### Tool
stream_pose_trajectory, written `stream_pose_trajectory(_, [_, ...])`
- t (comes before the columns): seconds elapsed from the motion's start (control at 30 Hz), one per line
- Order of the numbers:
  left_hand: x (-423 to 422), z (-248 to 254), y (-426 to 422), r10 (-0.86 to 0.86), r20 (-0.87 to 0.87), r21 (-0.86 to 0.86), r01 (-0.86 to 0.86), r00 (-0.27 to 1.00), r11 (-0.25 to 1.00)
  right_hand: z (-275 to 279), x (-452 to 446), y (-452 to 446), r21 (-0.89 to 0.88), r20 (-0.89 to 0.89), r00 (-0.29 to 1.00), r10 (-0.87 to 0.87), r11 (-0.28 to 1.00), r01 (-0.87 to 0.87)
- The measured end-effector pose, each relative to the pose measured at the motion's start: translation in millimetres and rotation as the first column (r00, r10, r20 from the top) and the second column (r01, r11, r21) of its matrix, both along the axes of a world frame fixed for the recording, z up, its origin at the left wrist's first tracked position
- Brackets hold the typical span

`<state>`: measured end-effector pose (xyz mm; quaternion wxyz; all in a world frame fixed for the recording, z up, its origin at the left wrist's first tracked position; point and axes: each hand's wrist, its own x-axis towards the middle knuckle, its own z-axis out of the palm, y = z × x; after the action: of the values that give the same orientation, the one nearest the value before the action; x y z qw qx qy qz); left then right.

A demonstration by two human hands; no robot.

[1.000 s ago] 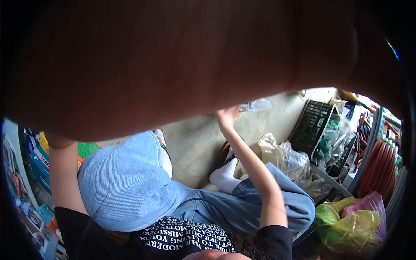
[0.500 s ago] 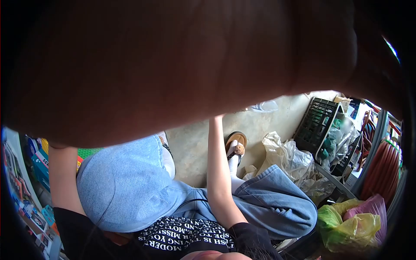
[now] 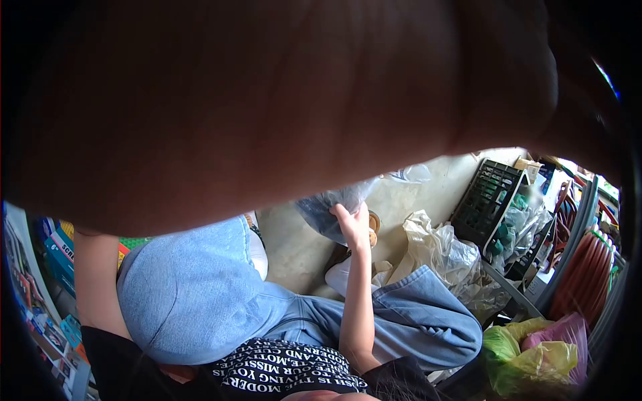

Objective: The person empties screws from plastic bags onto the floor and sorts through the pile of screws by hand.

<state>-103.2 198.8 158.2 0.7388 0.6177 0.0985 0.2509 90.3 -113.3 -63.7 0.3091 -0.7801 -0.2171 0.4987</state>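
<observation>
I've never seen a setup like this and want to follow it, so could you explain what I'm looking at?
There's no machine here, just a person using bare hands. The view comes from a camera worn on the head, looking down. The dark shape across the top appears to be the left hand, very close to the lens; I can't tell what it holds. The right hand grips a greyish plastic bag, partly hidden. Below are the person's jeans. Beyond them is the floor, with pale crumpled bags and a black crate to the right.

The head camera looks down over nearby jeans (image 3: 194,294).
</observation>
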Motion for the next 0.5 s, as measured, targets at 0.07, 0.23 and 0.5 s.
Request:
stream_pose_trajectory(0.07, [0.7, -2.9, -0.2, -0.004, -0.003, -0.014, 0.004, 1.0, 1.0, 11.6, -1.9, -2.4, 0.005, 0.053, 0.998, 0.027, 1.0, -0.028])
stream_pose_trajectory(0.23, [5.7, -3.4, -0.9, -0.017, -0.005, -0.017, 0.017, 1.0, 1.0, 20.8, -3.9, 5.6, 0.015, -0.096, 0.99, -0.108, 0.994, 0.11])
stream_pose_trajectory(0.5, [5.0, 4.0, 3.6, -0.015, -0.02, 0.008, 0.015, 1.0, 1.0, 33.3, -4.2, 8.0, 0.081, 0.038, 0.999, 0.003, 0.997, -0.006])
